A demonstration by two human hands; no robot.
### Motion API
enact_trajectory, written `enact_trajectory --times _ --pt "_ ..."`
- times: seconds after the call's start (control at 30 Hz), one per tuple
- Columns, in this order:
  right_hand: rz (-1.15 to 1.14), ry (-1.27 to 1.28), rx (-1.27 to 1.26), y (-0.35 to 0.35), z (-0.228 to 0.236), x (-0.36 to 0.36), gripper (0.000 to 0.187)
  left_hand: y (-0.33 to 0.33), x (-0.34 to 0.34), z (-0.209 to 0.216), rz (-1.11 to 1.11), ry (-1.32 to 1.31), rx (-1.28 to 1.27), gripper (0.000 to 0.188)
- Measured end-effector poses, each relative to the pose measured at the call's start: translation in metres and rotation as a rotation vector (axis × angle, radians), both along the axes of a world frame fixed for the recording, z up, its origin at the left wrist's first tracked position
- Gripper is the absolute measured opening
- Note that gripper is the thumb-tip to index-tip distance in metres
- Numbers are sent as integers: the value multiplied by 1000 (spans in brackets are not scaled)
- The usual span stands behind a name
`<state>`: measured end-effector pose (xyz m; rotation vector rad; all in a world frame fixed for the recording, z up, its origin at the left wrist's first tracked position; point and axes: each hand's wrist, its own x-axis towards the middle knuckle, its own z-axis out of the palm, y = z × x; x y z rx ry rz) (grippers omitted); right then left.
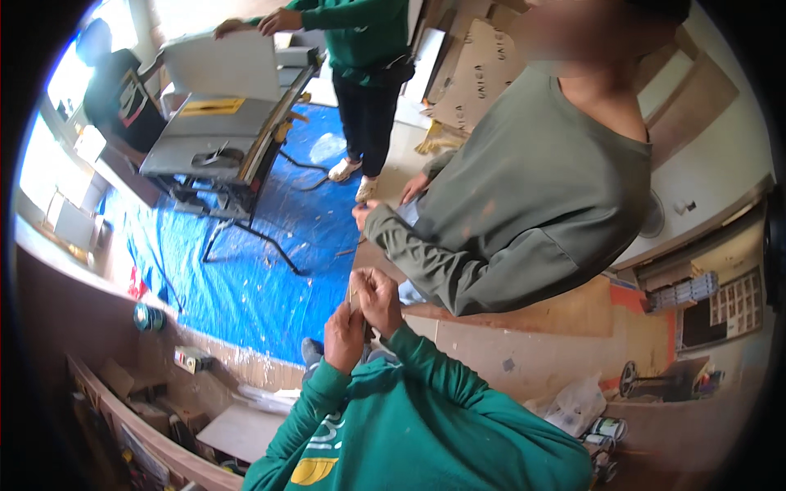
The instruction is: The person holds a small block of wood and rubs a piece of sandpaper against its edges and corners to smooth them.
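My left hand and my right hand are close together in front of my chest, both with fingers closed. Between their fingertips shows a small, thin, pale strip; its material is too small to make out. The green sleeves of my sweatshirt reach to both wrists. Right in front of me stands a person in a grey-green sweatshirt, whose hands are held low near the waist, close to mine. Whether that person holds anything I cannot tell.
A table saw on folding legs stands on a blue tarp. Two people are at it, with a pale panel upright on top. Cardboard leans behind. A can and small box lie left; plastic bags lie right.
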<state>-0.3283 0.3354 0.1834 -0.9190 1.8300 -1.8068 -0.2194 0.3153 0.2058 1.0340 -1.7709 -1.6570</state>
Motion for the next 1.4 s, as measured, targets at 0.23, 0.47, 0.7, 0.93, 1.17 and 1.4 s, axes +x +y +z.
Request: enact_trajectory --times 0.23,0.47,0.7,0.93,1.17,1.4 --pt "344 -192 -58 26 42 3 41 -7 18 21 50 75 96 13" --pt "418 -96 -41 25 43 5 43 0 27 16 9 192 228 16" --pt "285 549 -24 19 37 8 34 9 27 7 9 87 24 14" --pt "417 287 38 23 52 2 38 4 32 25 14 78 208 17" --pt "289 614 -23 29 24 4 34 -2 39 24 -59 7 158 19" --pt "223 166 142 21 18 13 27 0 31 18 -42 -41 -39 19"
